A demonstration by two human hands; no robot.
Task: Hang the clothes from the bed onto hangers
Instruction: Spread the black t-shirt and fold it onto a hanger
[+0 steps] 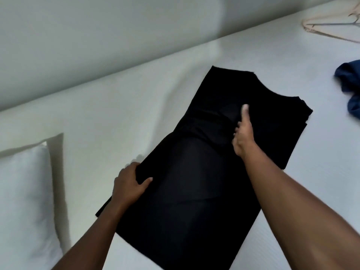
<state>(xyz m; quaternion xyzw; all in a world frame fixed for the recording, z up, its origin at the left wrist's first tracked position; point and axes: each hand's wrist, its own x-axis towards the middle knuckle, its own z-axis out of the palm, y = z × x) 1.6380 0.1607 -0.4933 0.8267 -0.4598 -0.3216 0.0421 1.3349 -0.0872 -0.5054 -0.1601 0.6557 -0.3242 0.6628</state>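
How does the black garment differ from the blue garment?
The black garment lies folded flat; the blue garment is crumpled, partly out of frame. The left hand and right hand hold the black garment; no hand touches the blue garment. Both lie on the bed.

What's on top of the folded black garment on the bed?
On the black garment: left hand gripping its edge, right hand pinching a middle fold. Fingers underneath are hidden.

Bed [116, 117]: garment [194, 172], blue cloth [350, 90], pillow [23, 191], hangers [331, 24]
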